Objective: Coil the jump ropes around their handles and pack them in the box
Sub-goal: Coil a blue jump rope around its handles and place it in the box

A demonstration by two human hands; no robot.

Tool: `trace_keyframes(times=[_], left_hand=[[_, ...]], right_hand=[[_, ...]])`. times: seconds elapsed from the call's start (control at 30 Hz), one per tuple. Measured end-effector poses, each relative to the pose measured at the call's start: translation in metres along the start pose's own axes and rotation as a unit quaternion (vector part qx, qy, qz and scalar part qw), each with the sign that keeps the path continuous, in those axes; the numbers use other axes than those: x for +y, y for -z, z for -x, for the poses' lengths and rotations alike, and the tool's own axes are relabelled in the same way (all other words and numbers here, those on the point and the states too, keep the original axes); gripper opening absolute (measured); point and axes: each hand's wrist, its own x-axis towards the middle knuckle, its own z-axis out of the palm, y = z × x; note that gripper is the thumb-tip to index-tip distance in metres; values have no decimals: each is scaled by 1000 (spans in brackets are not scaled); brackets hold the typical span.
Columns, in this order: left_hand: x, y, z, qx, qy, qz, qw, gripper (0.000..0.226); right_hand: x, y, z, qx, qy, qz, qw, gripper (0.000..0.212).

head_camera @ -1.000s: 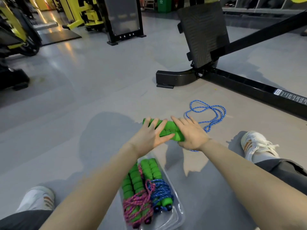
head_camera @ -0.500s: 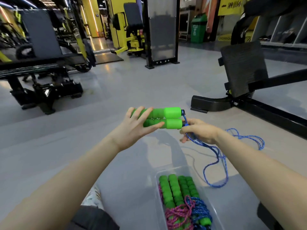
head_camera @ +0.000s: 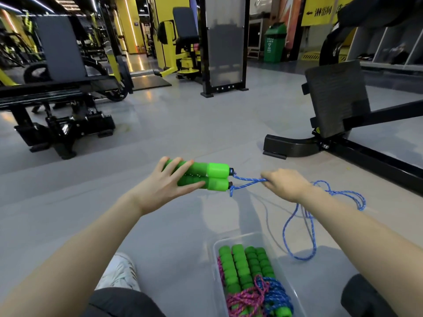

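The handles [head_camera: 194,168] I hold look like matt green foam, their end caps [head_camera: 217,170] smoother plastic; the rope [head_camera: 288,221] is rough braided cord. At five o'clock, the box [head_camera: 242,235] is clear glossy plastic.

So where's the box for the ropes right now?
Head view, bottom right of centre: the clear box sits on the floor below the right hand, loose blue rope just right of it.
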Motion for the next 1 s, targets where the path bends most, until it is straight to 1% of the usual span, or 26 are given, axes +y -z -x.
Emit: trace_keyframes(times=[0.03, 0.07, 0.13, 0.17, 0.2, 0.23, 0.27, 0.3, 0.33, 0.37, 0.4, 0.5, 0.57, 0.63, 0.73, 0.77, 0.83, 1.0], left_hand=[[-1, -1, 5, -3, -5, 1, 1000, 65], [0, -2, 9, -4, -9, 2, 1000, 64], [3, -2, 10, 3, -9, -1, 1000, 62], [5, -1, 7, 11, -15, -5, 1000, 60], [7, -2, 4, 16, -27, -8, 999, 57], [9, -3, 2, 18, -38, -11, 999, 57], [12, -5, -1, 19, -44, -15, 999, 58], [15, -7, -3, 21, -47, -19, 999, 59], [18, -9, -6, 23, -48, -21, 998, 59], [22, -10, -9, 24, -50, -21, 998, 60], [25, -12, -13, 24, -53, -19, 998, 60], [35, -14, -22, 28, -41, -7, 999, 62], [42, -14, -27, 35, -25, 7, 999, 61], [49, -13, -30, 40, -11, 20, 999, 63], [55, -13, -34, 49, 12, 46, 998, 67], [57, -12, -36, 54, 15, 49, 997, 68], [59, -9, -40, 60, 9, 49, 997, 68], [61, -5, -42, 51, -43, 28, 997, 65]], right_hand=[[9, -1, 1, 14, -13, 43, 999, 20], [16, -3, 1, 51, -19, 84, 995, 21], [23, -4, -6, 140, -43, 172, 974, 18], [25, -2, -9, 150, -69, 197, 966, 28], [24, 0, -10, 105, -89, 205, 969, 48], [21, 2, -8, 26, -92, 199, 975, 72], [16, 3, -6, -50, -83, 178, 979, 93], [9, 3, -3, -106, -60, 140, 983, 109], [1, 3, 1, -131, -30, 97, 986, 119], [-8, 0, 4, -125, 6, 56, 991, 123], [-17, -3, 6, -96, 42, 26, 994, 123], [-39, -14, 8, 39, 127, -12, 991, 120], [-46, -20, 7, 115, 155, 2, 981, 115], [-49, -25, 8, 200, 172, 33, 964, 110], [-47, -27, 9, 282, 194, 51, 938, 94], [-45, -26, 8, 294, 199, 43, 934, 89], [-41, -24, 7, 285, 203, 18, 937, 84], [-29, -19, 9, 189, 205, -40, 959, 71]])
